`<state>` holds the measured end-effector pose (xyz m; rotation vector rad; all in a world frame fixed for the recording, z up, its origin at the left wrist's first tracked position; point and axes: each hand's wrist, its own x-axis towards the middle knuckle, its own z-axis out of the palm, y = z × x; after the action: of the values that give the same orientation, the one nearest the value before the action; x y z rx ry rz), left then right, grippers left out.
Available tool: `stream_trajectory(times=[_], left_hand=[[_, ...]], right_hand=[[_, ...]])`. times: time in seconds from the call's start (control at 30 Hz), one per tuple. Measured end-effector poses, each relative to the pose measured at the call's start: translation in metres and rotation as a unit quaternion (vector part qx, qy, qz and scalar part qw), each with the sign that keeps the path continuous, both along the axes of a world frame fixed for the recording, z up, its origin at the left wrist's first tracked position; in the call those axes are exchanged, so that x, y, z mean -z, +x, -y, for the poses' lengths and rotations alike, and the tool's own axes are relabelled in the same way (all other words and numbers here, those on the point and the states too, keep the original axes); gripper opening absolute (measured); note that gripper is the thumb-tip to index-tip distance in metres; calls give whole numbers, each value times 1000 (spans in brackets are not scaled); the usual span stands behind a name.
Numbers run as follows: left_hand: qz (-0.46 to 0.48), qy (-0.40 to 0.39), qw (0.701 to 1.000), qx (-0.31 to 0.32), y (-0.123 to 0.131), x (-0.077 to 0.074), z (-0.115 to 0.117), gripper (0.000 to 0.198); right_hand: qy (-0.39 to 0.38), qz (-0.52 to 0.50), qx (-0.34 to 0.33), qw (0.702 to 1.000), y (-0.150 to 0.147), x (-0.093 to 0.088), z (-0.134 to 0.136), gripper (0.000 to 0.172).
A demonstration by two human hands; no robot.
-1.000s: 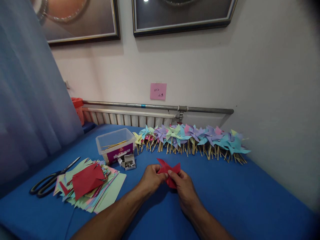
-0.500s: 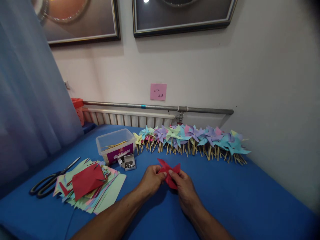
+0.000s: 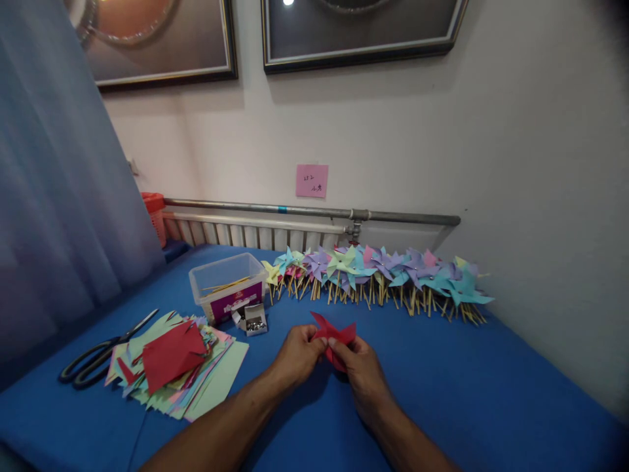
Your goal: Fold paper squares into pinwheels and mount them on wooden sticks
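Note:
Between my two hands is a red paper pinwheel [image 3: 338, 333] with folded, pointed blades, held above the blue cloth. My left hand [image 3: 301, 353] pinches its left side, the thumb pressing near the middle. From the right, my right hand [image 3: 361, 367] grips it, with the thumb also pressed close to the centre. Both thumbs cover the pinwheel's middle, so I cannot see whether a pin is there. Just beyond my left hand stands a small open box of metal pins [image 3: 255, 321].
A clear plastic tub [image 3: 228, 275] holds thin sticks. Black-handled scissors [image 3: 105, 354] lie left of a pile of coloured paper [image 3: 216, 380] topped with a red sheet [image 3: 171, 357]. Finished pinwheels on sticks [image 3: 378, 269] line the back, before a radiator and pipe [image 3: 407, 217].
My right thumb has shifted slightly left over the pinwheel's centre, and the lower blade looks more folded in. Everything else stays in place.

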<state>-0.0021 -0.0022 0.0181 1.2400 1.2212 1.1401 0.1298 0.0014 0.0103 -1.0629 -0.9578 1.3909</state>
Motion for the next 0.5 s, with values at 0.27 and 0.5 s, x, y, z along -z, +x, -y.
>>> stream_trajectory(times=[0.27,0.5], left_hand=[[58,-23,997,-38,-3,-7,-2,18],[82,-27,995,-48,-9,-13,-2,20]], right_hand=[[-8,18,-1,1000,2,-2,-2,31],[-2,37,-2,999,3,-2,-4,30]])
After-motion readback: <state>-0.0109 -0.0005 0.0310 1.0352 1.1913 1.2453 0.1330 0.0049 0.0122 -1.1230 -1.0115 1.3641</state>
